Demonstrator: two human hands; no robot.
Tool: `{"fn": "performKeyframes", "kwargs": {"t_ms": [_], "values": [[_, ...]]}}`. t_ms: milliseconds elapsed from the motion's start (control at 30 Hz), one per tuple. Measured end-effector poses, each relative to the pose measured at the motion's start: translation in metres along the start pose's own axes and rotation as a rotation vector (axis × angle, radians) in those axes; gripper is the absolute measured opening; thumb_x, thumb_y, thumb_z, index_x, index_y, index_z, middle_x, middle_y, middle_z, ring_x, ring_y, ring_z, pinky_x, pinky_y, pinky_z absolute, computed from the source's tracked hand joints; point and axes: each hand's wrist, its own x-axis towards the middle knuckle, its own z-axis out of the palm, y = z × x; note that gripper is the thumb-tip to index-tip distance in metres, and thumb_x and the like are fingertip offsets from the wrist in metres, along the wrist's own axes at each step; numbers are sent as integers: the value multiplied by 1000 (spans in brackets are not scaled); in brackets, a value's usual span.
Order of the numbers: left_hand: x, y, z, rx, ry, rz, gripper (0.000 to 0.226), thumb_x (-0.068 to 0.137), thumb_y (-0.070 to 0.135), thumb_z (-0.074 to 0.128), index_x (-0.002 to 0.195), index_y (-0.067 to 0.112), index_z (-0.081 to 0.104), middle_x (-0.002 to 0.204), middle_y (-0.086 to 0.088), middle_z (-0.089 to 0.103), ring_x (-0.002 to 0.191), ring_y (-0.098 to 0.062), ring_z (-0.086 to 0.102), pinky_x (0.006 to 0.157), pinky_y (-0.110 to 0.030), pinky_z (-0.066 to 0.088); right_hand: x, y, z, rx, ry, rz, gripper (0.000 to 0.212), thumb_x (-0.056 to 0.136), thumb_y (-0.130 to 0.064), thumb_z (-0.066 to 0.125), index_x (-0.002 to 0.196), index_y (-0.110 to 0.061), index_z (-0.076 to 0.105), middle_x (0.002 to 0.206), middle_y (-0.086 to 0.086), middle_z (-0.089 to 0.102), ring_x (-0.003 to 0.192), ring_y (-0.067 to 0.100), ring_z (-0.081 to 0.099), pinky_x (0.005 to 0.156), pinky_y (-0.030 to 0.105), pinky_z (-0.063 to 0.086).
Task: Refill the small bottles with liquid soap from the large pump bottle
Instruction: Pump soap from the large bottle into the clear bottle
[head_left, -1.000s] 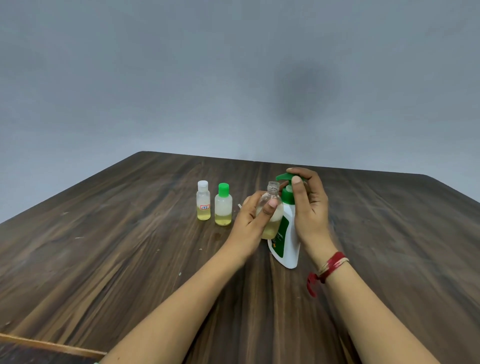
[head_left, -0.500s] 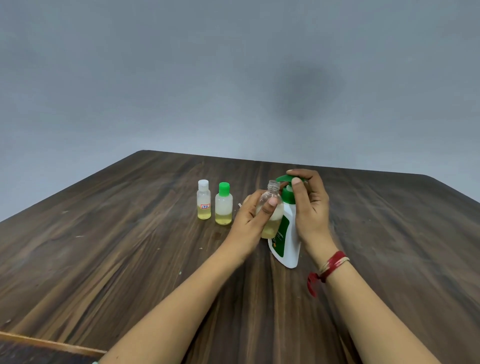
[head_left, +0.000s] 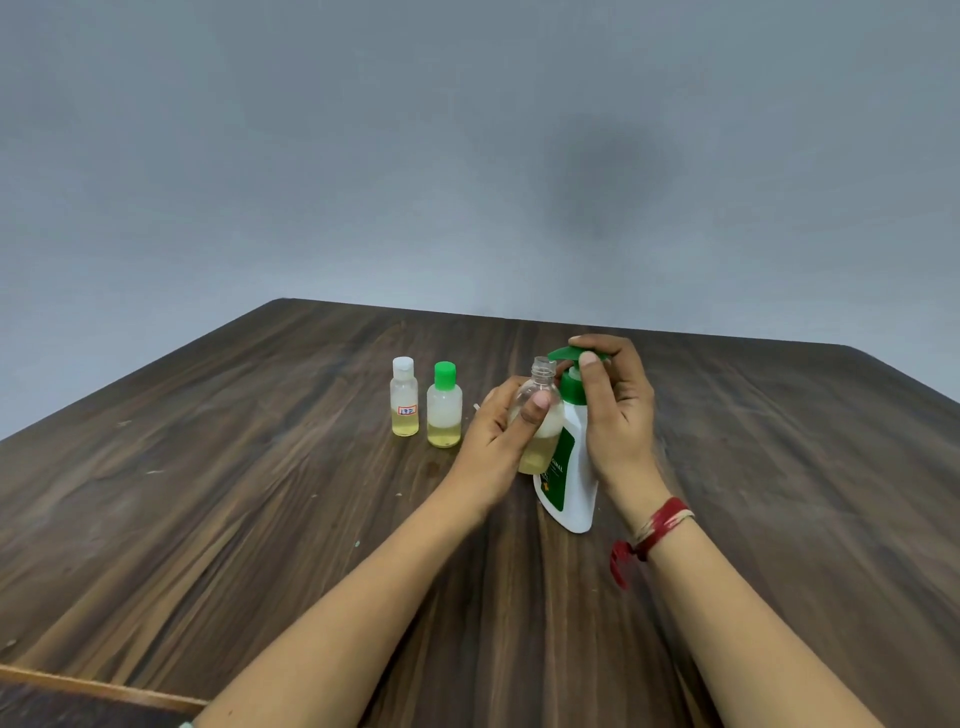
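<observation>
A white pump bottle (head_left: 574, 483) with a green pump head stands on the dark wooden table (head_left: 260, 519). My right hand (head_left: 615, 415) wraps round its neck, fingers over the green pump top. My left hand (head_left: 501, 441) grips a small clear uncapped bottle (head_left: 543, 400) holding some yellow soap, its open mouth just under the pump spout. Two capped small bottles stand to the left: one with a white cap (head_left: 404, 397) and a label, one with a green cap (head_left: 444, 405). Both hold yellow liquid at the bottom.
A small pale object (head_left: 476, 408) peeks out behind my left hand; I cannot tell what it is. The table's far edge runs close behind the bottles, with a plain grey wall beyond. A light wooden strip (head_left: 104, 688) crosses the near left corner.
The green pump head sits slightly higher than a second ago. Both hands and the small bottle have stayed in place.
</observation>
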Motion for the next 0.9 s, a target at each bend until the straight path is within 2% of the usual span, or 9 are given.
{"fn": "performKeyframes", "kwargs": {"t_ms": [233,400,533,667,767,900], "values": [[1,-2,-1,2,-7,11,48,74,78,54,96,37,65,107,-9,66,113,-33,55,101,-56,42,-1,0,-1,-7,-6,7,14,95,-14,47,102,-19,59,91,-18,66,84,3,63,73,17,50],[1,-2,-1,8,4,7,54,74,78,54,99,32,65,111,-12,64,113,-30,57,101,-54,43,-1,-1,1,1,12,13,15,95,-13,47,101,-19,59,96,-1,64,84,5,63,73,18,50],[1,0,0,-1,-7,-8,49,73,78,56,98,37,66,111,-14,64,113,-31,57,101,-51,44,0,0,0,-5,1,19,14,94,-13,47,99,-19,59,89,-16,66,81,3,63,71,17,50],[0,1,0,-12,-9,-15,50,71,79,56,96,36,66,110,-15,63,109,-25,59,95,-42,47,0,1,0,-11,0,9,14,94,-12,47,100,-18,58,88,-18,66,81,4,63,71,17,51],[1,-2,-1,3,-6,-12,53,72,80,55,98,35,65,111,-14,63,112,-29,56,99,-47,44,-1,1,0,0,3,17,15,95,-15,47,102,-19,59,91,-13,66,83,8,64,72,19,51],[1,-2,-1,-1,0,-18,53,70,81,55,96,35,65,111,-15,62,111,-28,57,98,-46,45,-2,0,1,-7,14,21,15,95,-17,48,102,-21,60,95,-4,65,85,10,64,74,20,51]]}}
